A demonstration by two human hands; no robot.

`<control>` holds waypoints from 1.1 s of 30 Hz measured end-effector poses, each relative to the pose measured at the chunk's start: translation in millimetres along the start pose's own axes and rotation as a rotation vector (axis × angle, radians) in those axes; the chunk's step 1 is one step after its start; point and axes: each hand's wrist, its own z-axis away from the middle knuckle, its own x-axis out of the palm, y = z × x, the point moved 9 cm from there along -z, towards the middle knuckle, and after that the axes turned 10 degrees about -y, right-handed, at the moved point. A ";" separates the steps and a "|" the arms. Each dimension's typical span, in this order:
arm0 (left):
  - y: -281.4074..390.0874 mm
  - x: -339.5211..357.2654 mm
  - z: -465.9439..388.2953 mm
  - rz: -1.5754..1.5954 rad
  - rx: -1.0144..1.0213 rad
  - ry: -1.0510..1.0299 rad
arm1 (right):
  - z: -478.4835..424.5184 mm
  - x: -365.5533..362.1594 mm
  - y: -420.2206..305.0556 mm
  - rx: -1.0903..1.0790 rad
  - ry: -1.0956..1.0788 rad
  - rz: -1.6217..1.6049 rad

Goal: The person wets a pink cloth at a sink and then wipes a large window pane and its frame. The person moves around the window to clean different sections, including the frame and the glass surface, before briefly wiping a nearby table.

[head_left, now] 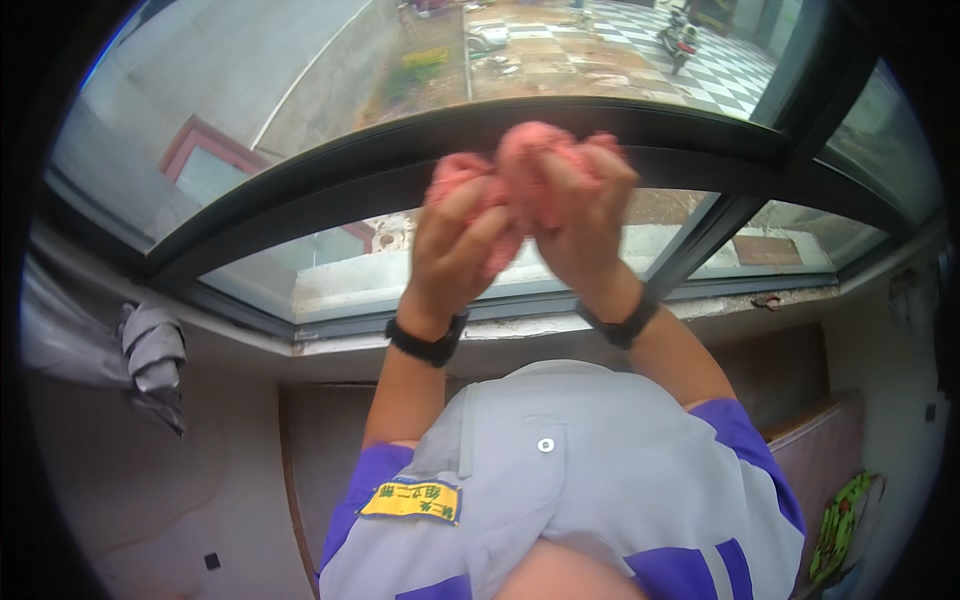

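Note:
A bunched pink cloth (529, 169) is gripped in both hands in front of the window. My left hand (454, 244) has its fingers curled over one lump of it, which hangs down toward the wrist. Slightly higher and to the right, my right hand (589, 214) clutches another lump. Whether the two lumps are one cloth or two I cannot tell. Behind the hands runs the dark window frame crossbar (375, 169); contact between cloth and frame is unclear. The upper glass pane (315, 90) lies beyond, with lower panes (645, 240) beneath the crossbar.
A worn white sill (517, 326) runs below the window, with a small reddish object (766, 302) on its right part. A knotted grey curtain (154, 352) hangs at left. At lower right is a bright green item (840, 525) beside a board (817, 450). Outside stands a motorcycle (679, 41).

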 end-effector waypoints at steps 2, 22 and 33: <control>-13.9 -22.5 17.4 -0.094 -0.079 0.067 | -10.1 19.4 -26.9 -0.049 -0.001 -0.054; 94.8 138.4 -107.1 0.258 0.108 -0.107 | 8.4 -128.3 115.6 0.196 -0.069 0.425; 104.6 136.4 -121.3 0.242 0.196 0.086 | 17.6 -147.3 144.4 0.275 -0.080 0.368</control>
